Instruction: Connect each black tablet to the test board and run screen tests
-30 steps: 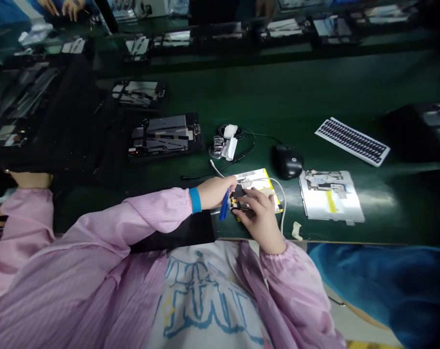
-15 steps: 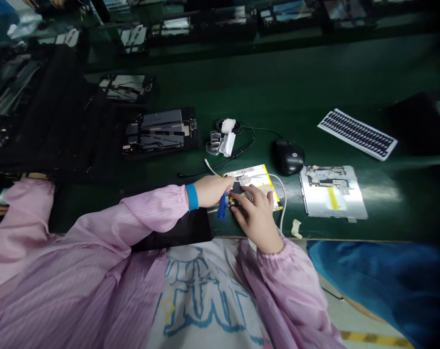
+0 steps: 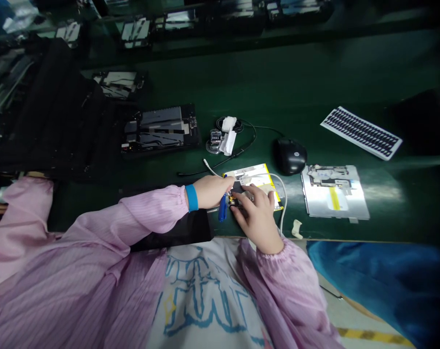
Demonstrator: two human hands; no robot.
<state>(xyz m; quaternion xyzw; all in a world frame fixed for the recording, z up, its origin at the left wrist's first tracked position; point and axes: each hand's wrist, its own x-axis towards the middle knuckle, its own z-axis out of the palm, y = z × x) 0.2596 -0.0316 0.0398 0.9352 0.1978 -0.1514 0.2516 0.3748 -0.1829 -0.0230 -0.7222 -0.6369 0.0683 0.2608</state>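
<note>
Left hand (image 3: 209, 190): we see it closed around a blue tool (image 3: 222, 209), fingers wrapped on the handle, tip toward the workpiece.
Right hand (image 3: 256, 212): fingers spread flat, pressing down on a small yellow-edged device panel (image 3: 258, 177) at the desk's (image 3: 314, 82) near edge.
White cable (image 3: 283, 198): loops around the panel's right side.
Nearby: black mouse (image 3: 291, 155) just behind, a silver back cover (image 3: 334, 191) to the right, a strip sheet (image 3: 361, 132) farther off.
Step in hand: we judge a part is being seated or pried on the panel.
Next move: likely calls for steady downward hold while the tool tip works.
</note>
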